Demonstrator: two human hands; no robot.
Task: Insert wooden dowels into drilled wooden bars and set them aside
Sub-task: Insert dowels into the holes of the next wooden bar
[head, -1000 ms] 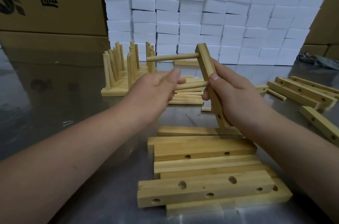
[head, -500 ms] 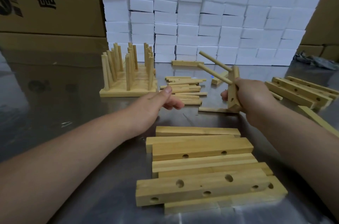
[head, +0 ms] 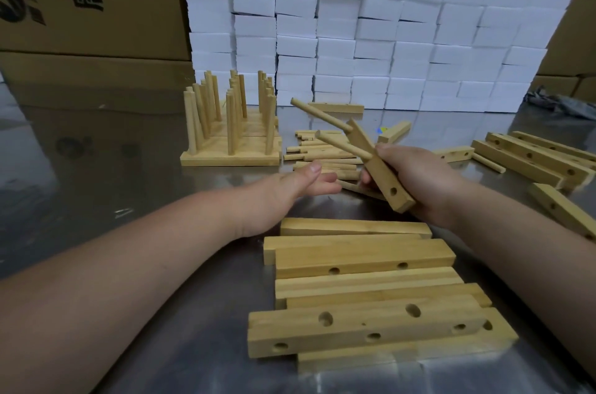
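Drilled wooden bar (head: 382,171) in work: aloft over centre of steel table (head: 106,187), tilted, lower end toward near edge. Along far edge: cardboard cartons (head: 90,0) and wall of white foam blocks (head: 387,22), outside the job. Left of centre, toward far edge: finished rack (head: 232,153), bars side by side, dowels upright. Near edge, centre: blank stack (head: 364,258), holes empty, top blank skewed across those beneath. Right edge: further blanks (head: 529,155), loose. Right hand (head: 419,180) wrapped round middle of held bar, fingers curled behind. Left hand (head: 290,187) holding nothing, fingers straight, tips just short of loose dowel pile (head: 322,156) at centre. Two seated dowels (head: 319,114) projecting up and left from upper half of bar; seating depth not readable. One empty hole (head: 393,191) near lower end. Judged step: fetch of third dowel. Failure modes, judged. (1) Pile scattered or two dowels lifted together, from flat-fingered reach into crossed sticks; rollers likely toward rack or under held bar. (2) Bar pivoting in grip during push at end hole, from hold at middle only; angled entry, jam or split near bar end. (3) Seated dowels working loose if merely started, from any turn of bar mouth-down. (4) Projecting dowels striking rack uprights at set-aside, from close spacing there. (5) Skewed top blank knocked off stack by forearm passing over near edge.
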